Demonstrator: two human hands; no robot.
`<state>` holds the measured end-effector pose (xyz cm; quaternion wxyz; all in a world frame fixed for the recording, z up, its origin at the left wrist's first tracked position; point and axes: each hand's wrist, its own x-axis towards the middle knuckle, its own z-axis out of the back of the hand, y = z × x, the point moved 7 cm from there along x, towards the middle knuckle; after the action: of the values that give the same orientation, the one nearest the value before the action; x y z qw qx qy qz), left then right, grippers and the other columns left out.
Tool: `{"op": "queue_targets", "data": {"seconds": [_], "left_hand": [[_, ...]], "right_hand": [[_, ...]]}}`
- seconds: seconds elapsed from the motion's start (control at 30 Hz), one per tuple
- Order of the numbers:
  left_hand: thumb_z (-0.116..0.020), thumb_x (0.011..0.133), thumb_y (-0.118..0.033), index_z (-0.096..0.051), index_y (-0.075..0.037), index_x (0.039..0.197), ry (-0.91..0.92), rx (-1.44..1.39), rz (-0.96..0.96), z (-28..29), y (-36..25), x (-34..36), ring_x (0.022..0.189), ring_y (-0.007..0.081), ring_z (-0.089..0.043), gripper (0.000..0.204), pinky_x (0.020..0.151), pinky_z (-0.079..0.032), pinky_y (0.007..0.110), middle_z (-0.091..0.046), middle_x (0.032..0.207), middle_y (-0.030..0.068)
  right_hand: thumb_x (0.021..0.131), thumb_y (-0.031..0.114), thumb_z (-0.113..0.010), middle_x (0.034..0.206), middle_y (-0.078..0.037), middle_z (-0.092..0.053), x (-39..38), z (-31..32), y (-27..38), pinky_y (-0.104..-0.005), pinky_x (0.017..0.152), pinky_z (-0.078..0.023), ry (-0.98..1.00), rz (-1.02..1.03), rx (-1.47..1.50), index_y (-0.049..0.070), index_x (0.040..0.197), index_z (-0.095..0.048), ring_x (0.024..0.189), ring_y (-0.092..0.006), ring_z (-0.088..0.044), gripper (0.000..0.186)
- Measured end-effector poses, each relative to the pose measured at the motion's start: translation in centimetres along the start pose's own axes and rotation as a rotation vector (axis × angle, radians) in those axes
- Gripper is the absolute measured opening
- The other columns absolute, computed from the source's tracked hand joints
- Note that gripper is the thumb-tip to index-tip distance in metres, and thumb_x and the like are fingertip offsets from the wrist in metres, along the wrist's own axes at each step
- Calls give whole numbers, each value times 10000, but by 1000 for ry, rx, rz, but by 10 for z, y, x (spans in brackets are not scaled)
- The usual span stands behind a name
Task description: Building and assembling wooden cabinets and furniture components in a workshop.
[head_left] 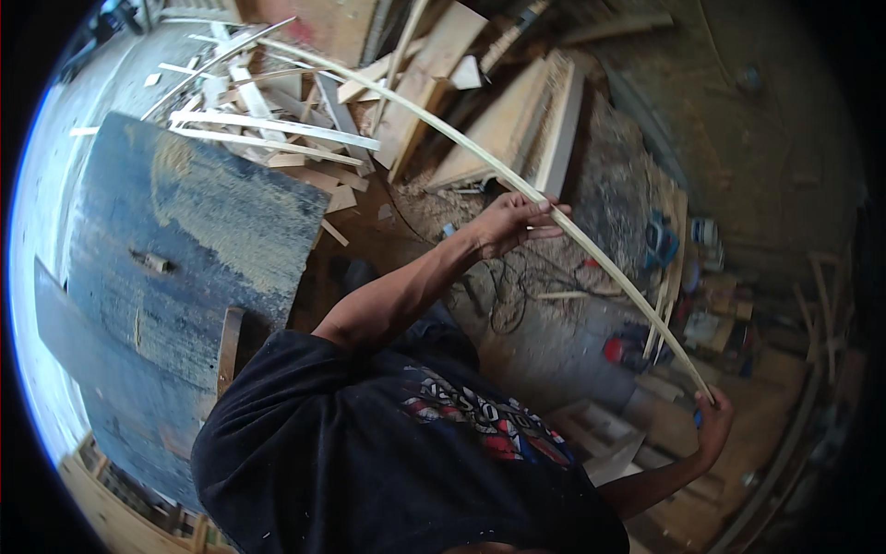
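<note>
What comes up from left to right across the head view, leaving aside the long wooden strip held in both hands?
Dark sawdust-strewn panel → left hand → blue tool on the floor side → right hand.

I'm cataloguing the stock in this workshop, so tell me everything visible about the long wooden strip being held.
The long wooden strip is slender, pale yellowish and bare-looking. It runs diagonally from upper left to lower right, appearing gently bowed, though the fisheye lens may add to that. The left hand pinches it partway along; the right hand grips its lower-right end. Its far end appears over the scrap-wood pile; whether they touch is unclear. No break shows.
</note>
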<state>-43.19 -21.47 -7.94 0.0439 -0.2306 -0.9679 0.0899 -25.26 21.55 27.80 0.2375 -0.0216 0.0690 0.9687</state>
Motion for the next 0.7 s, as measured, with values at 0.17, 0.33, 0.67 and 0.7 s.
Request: {"op": "queue_targets", "data": {"seconds": [0.17, 0.33, 0.67, 0.7], "left_hand": [[-641, 1026, -127, -657, 8, 1190, -11, -28, 59, -24, 52, 14, 1308, 350, -610, 213, 1125, -525, 463, -649, 1348, 229], [-667, 976, -54, -672, -31, 1148, -25, -41, 21, -27, 109, 26, 1245, 307, -660, 174, 1044, -585, 426, -703, 1272, 184], [-578, 1018, -96, -610, -74, 1109, -148, 276, -110, 102, 236, -3, 1161, 330, -627, 99, 1112, -447, 527, -673, 1118, 107], [-589, 999, -100, -605, -81, 1070, -243, 369, -139, 111, 245, -10, 1154, 307, -623, 75, 1080, -456, 487, -673, 1102, 94]], "right_hand": [[876, -32, -700, 1172, -116, -704, -16, -7, -31, -312, 814, -506, -125, 124, -38, 11, 1306, -698, 1017, -173, -648, 432], [906, -79, -660, 1280, -133, -685, -5, -45, -106, -345, 975, -525, -332, 175, 174, 5, 1295, -690, 1148, -235, -651, 399], [822, 124, -887, 1280, -148, -657, 154, -325, -354, -304, 625, -564, 612, 1, 494, -23, 1426, -529, 796, -117, -681, 717], [839, 155, -878, 1268, -143, -663, 162, -355, -376, -304, 621, -566, 659, 21, 625, -19, 1408, -546, 805, -114, -681, 681]]}}
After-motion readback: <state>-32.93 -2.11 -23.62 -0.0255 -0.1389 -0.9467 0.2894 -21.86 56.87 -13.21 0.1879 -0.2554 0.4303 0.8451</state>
